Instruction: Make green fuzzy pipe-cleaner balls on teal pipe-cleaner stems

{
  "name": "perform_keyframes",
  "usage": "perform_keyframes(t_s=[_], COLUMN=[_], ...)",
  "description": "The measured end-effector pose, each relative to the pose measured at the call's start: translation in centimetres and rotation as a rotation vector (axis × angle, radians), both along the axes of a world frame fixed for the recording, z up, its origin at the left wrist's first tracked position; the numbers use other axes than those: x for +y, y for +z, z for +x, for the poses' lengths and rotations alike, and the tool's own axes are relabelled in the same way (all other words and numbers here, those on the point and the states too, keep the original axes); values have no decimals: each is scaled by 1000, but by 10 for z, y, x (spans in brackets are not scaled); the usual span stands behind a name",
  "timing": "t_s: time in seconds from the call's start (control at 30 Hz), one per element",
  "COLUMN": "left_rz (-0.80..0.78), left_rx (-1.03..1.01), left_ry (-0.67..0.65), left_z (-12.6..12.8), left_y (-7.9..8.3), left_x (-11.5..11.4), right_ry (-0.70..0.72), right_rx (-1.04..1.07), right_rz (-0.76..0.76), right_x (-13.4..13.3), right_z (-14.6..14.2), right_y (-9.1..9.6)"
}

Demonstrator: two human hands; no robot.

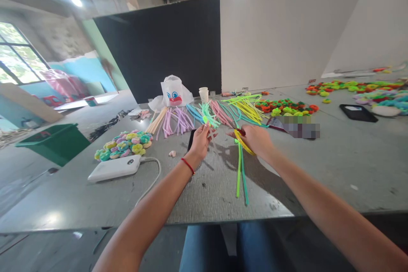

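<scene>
My left hand (200, 142) is closed in a pinch above the middle of the table. A small bright green fuzzy piece (205, 119) shows at its fingertips, and a thin translucent strip (213, 137) hangs beside them. To the right, my right hand (257, 139) is closed around a dark red tool (241, 131) whose kind is mostly hidden by the fingers. A curved yellow band (245, 143) shows under that hand. Two pipe cleaners, one light green (239, 174) and one teal (245, 180), lie on the table below it.
Bundles of purple pipe cleaners (177, 122) and yellow pipe cleaners (251, 108) lie behind my hands. Fuzzy pastel flowers (126, 144) and a white power bank (115, 168) with a cable are left. Orange-green pieces (285, 106) lie right. A green bin (54, 142) stands beyond the table's left edge.
</scene>
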State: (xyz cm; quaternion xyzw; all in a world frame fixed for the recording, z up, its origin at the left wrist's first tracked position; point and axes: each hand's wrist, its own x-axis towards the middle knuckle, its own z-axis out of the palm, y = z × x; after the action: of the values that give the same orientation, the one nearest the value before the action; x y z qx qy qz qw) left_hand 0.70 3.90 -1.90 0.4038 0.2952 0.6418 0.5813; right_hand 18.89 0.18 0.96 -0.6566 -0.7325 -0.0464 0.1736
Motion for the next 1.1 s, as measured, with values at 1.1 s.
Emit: perform_keyframes(t_s=[1.1], left_rz=[192], left_rx=[186], left_ry=[81], left_z=[-1], left_y=[-3], left_x=[-1], right_ry=[-2], right_rx=[39], right_rz=[178], right_x=[-1], right_z=[-2], right_y=[-3])
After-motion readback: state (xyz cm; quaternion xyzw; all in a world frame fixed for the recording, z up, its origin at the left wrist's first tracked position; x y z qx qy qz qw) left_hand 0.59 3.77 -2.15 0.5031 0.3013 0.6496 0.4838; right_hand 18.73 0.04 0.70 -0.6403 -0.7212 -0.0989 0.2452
